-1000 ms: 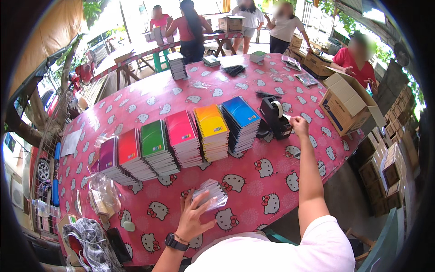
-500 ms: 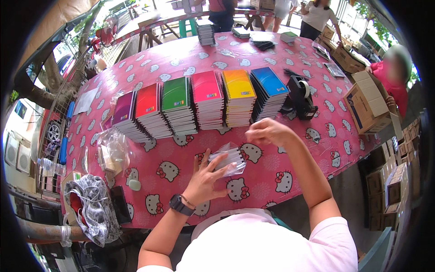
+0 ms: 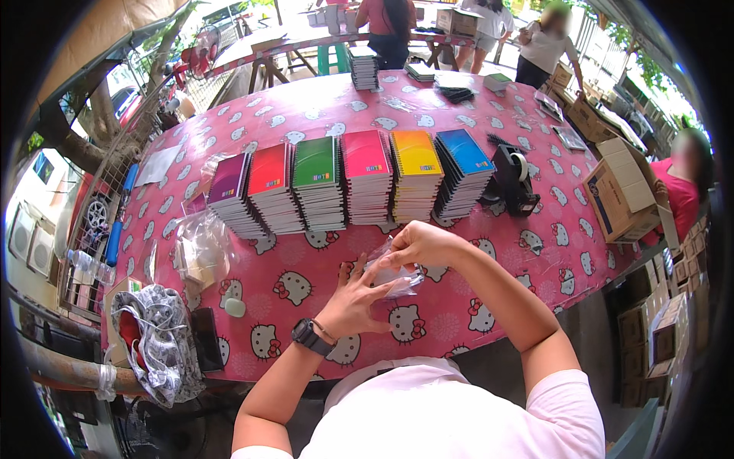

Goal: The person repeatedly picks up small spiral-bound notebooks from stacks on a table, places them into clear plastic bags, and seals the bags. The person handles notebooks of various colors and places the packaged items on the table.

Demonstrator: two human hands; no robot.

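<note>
A small spiral-bound notebook bundle in clear plastic wrapping (image 3: 404,286) lies on the table in front of me, partly covered by my hands. My left hand (image 3: 353,300), with a dark watch on its wrist, rests against the bundle's left side, its fingers spread. Over the top of the wrapping, my right hand (image 3: 423,246) has its fingers pinched together; what is between them is hidden. Just beyond stands a row of spiral notebook stacks: purple (image 3: 227,180), red (image 3: 267,170), green (image 3: 316,162), pink (image 3: 365,155), yellow (image 3: 417,154) and blue (image 3: 463,152).
A black tape dispenser (image 3: 517,183) stands right of the blue stack. Clear plastic bags (image 3: 205,249), a phone (image 3: 205,339) and a patterned cloth bag (image 3: 162,336) lie at the left. An open carton (image 3: 623,183) sits at the right edge, beside a person in pink.
My right hand has moved left and down onto the wrapped bundle. My left hand stays on it with its fingers spread. The view has tilted slightly, showing more of the far side.
</note>
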